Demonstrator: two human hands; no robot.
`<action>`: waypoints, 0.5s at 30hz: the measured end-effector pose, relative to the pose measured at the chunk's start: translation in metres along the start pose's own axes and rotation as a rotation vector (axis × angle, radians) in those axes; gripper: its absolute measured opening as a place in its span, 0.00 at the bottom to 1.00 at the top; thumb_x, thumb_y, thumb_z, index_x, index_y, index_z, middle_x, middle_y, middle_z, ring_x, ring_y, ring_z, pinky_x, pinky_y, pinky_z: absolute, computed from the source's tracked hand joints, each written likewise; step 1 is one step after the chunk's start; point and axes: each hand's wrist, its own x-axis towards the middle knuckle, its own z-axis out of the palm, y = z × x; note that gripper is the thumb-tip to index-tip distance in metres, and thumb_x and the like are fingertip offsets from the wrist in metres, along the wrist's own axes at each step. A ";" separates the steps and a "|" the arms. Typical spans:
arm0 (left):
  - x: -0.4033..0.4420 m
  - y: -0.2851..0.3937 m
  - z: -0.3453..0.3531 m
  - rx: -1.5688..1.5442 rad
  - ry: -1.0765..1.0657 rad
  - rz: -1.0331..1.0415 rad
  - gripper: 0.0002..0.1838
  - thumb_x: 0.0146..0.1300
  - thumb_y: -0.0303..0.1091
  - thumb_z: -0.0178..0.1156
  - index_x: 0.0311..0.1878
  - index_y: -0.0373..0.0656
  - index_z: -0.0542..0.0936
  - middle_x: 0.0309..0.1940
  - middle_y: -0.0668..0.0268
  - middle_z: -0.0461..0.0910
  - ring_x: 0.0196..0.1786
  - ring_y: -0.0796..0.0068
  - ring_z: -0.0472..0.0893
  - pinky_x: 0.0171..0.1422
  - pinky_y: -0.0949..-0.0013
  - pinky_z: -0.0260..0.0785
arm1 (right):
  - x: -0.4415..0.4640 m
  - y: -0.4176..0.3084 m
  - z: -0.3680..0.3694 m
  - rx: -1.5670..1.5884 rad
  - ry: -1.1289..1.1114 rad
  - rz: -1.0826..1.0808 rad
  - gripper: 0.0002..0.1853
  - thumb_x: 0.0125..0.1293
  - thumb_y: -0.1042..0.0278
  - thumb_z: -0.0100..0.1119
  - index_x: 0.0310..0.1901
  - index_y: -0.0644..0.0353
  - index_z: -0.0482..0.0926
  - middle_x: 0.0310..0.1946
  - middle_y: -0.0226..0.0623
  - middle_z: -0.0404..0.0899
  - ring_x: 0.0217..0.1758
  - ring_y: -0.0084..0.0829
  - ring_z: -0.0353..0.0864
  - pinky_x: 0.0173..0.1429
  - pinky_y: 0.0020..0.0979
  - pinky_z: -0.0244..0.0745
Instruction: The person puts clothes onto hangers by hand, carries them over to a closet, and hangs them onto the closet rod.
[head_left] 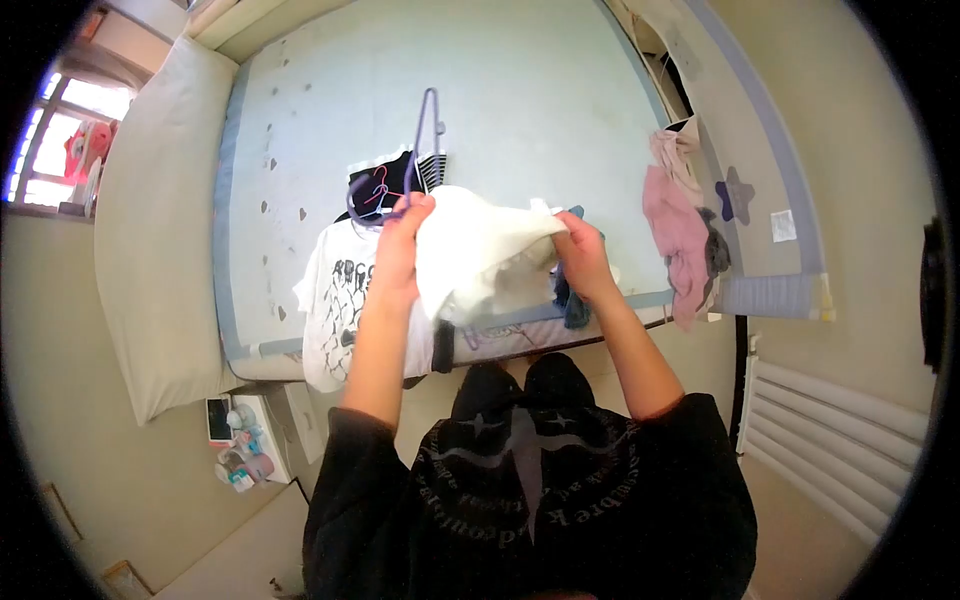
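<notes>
A white garment [480, 240] is stretched between my two hands above the near side of the bed; its exact kind cannot be told. My left hand [402, 245] grips its left edge together with a purple clothes hanger [430, 125], whose one arm points up and whose hook curls out to the left. My right hand [585, 258] is closed on the garment's right edge. Below my left forearm lies a white printed T-shirt [330, 270]. Behind it are dark and striped clothes [400, 172] with small pink hangers [378, 187]. Blue denim [575, 308] shows partly under my right hand.
The bed [540, 90] has a pale blue cover. Pink clothes [675, 220] lie at its right edge, beside a lowered padded rail [770, 190]. A long pillow [160, 230] lines the left. A radiator [830, 430] stands right, a small cabinet with bottles [245, 455] lower left.
</notes>
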 end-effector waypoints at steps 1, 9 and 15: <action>0.003 0.006 -0.005 -0.026 0.025 -0.002 0.06 0.70 0.32 0.63 0.46 0.47 0.77 0.35 0.71 0.81 0.38 0.80 0.81 0.42 0.73 0.75 | 0.002 -0.009 0.002 0.062 0.022 0.015 0.10 0.77 0.71 0.50 0.49 0.65 0.80 0.39 0.30 0.85 0.43 0.21 0.81 0.49 0.26 0.76; 0.002 0.020 -0.027 0.118 0.147 0.148 0.10 0.68 0.26 0.64 0.46 0.50 0.73 0.35 0.71 0.81 0.24 0.89 0.67 0.23 0.80 0.52 | 0.005 -0.083 0.022 0.492 0.116 0.168 0.12 0.77 0.68 0.49 0.50 0.66 0.80 0.42 0.34 0.85 0.43 0.24 0.84 0.46 0.27 0.78; -0.033 -0.010 0.006 0.389 -0.170 0.238 0.11 0.70 0.27 0.62 0.53 0.43 0.76 0.38 0.72 0.81 0.31 0.88 0.73 0.33 0.81 0.63 | 0.006 -0.087 0.023 0.483 0.061 0.201 0.13 0.77 0.67 0.49 0.53 0.65 0.79 0.44 0.36 0.85 0.43 0.24 0.84 0.47 0.27 0.79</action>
